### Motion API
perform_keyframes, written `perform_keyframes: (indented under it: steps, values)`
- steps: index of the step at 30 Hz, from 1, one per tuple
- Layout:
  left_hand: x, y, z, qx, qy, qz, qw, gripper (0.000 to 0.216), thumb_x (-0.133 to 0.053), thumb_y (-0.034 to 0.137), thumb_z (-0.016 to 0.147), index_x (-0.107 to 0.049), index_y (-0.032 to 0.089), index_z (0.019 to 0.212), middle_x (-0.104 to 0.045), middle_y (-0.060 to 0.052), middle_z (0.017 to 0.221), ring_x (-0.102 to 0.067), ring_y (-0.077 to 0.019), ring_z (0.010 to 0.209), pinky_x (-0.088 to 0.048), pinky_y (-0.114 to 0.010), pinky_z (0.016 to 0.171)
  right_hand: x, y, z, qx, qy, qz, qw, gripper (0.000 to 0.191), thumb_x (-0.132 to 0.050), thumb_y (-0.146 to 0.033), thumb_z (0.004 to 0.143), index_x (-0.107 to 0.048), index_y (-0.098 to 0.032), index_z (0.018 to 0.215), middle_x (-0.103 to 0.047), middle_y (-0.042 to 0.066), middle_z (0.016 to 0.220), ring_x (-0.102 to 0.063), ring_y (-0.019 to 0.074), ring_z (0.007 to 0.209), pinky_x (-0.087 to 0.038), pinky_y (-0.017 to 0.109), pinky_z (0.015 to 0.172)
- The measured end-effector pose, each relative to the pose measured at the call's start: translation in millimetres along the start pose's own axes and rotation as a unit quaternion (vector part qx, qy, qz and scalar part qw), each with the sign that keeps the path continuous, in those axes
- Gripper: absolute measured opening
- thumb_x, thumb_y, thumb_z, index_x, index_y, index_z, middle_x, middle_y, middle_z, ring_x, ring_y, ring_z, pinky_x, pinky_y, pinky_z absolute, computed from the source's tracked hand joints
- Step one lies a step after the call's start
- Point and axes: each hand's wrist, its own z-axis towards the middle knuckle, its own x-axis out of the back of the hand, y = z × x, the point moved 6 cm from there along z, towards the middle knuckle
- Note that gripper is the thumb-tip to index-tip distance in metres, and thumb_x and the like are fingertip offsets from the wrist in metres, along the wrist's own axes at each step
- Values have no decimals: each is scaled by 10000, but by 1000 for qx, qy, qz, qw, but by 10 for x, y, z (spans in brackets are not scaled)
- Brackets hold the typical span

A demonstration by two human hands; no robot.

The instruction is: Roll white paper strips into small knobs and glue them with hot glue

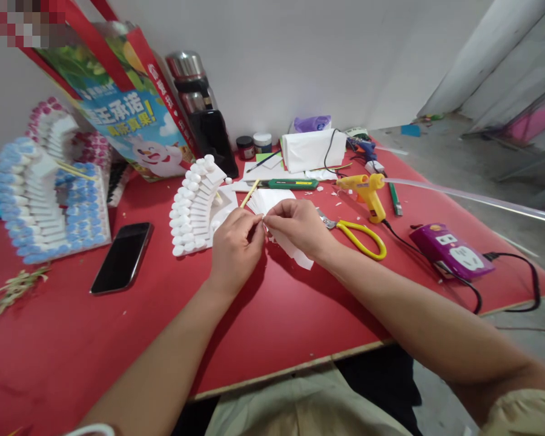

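My left hand (238, 245) and my right hand (300, 227) meet over the table, thumbs and fingertips pinched together. Between them is a tiny white bit, mostly hidden by the fingers; its kind cannot be made out. Beneath the hands lie white paper pieces (303, 259). Just left of my left hand stands a white curved stair-like model (195, 209), its outer side covered in rounded white pieces. To the right of my right hand rest yellow-handled scissors or pliers (362, 241), the metal end partly covered by the wrist.
A yellow glue gun (366, 192) with a long clear stick lies at right, near a purple power socket (454, 249) and its cable. A green cutter (293, 184) lies behind the hands. At left are a phone (122, 257), a blue-and-white model (49, 200) and a shopping bag (131, 115).
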Motion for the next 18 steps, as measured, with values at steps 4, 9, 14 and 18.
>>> perform_keyframes:
  steps: [4, 9, 14, 18]
  values:
    - [-33, 0, 5, -53, -16, 75, 996, 203, -527, 225, 995, -705, 162, 919, -648, -72, 863, -590, -187, 782, -440, -320, 709, 6, 26, 8, -6, 11, 30, 999, 115, -767, -222, 694, -677, -151, 691, -685, 14, 674, -615, 122, 630, -480, 234, 585]
    - [-32, 23, 12, -59, -31, 61, 996, 245, -493, 228, 1005, -726, 165, 960, -662, -90, 884, -602, -203, 813, -465, -337, 732, 28, 11, 25, -4, 4, 38, 999, 107, -766, -213, 687, -676, -156, 682, -682, 6, 650, -614, 119, 610, -483, 234, 580]
    - [-19, -141, 34, 118, -27, -173, 977, 171, -630, 270, 954, -778, 191, 923, -719, -52, 853, -660, -166, 775, -547, -310, 761, 16, 30, 64, -11, -49, 80, 996, 117, -757, -235, 722, -659, -173, 707, -701, 21, 654, -674, 165, 605, -552, 296, 611]
    - [-97, -306, 6, 257, -26, -317, 913, 172, -777, 327, 838, -813, 191, 938, -770, -38, 826, -698, -164, 711, -603, -319, 748, 49, -12, 92, 49, -62, 0, 997, 121, -758, -274, 756, -673, -188, 754, -719, 29, 729, -688, 169, 687, -554, 289, 654]
